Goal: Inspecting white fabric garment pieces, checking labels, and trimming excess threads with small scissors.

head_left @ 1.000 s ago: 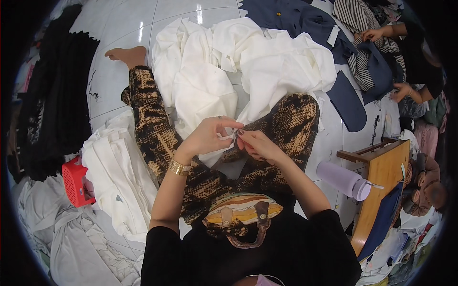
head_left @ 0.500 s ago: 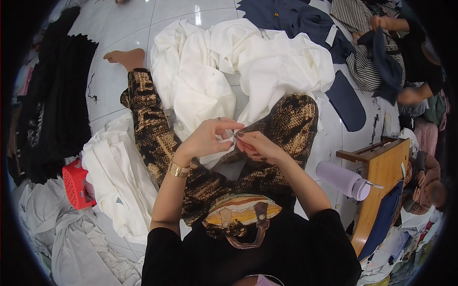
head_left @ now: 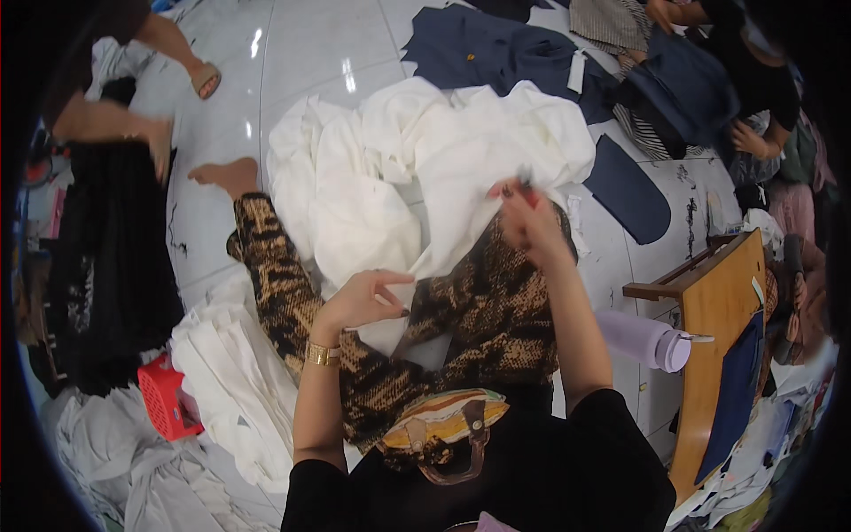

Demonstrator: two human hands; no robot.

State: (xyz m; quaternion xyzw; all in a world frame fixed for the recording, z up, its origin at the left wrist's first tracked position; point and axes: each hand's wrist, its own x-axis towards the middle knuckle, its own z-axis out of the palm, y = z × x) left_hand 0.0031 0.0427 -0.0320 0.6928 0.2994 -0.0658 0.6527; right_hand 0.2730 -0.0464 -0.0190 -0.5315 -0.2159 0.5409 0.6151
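Note:
My left hand [head_left: 362, 301], with a gold watch on its wrist, hovers over the near end of the white cloth [head_left: 372, 217]. Its thumb and forefinger are apart, and nothing shows between them. Farther out, above my right knee, my right hand [head_left: 534, 222] is smeared by motion. Its fingers are closed around a small red and dark tool [head_left: 526, 184], too blurred to name exactly. White fabric lies right beside those fingertips; whether they also touch it I cannot tell. The cloth spreads in a large crumpled heap between and beyond my patterned trouser legs.
Folded white fabric [head_left: 235, 381] and a red plastic basket-like item [head_left: 165, 399] lie at my left. A lilac bottle [head_left: 643, 341] and a wooden stool [head_left: 718, 355] stand right. Navy pieces [head_left: 625, 191] lie beyond. One person walks at far left; another handles dark cloth [head_left: 683, 84] at far right.
My hands, together before, have parted: the right swung forward and right, the left stayed low with fingers spread apart. A walking person's legs have come in at the upper left.

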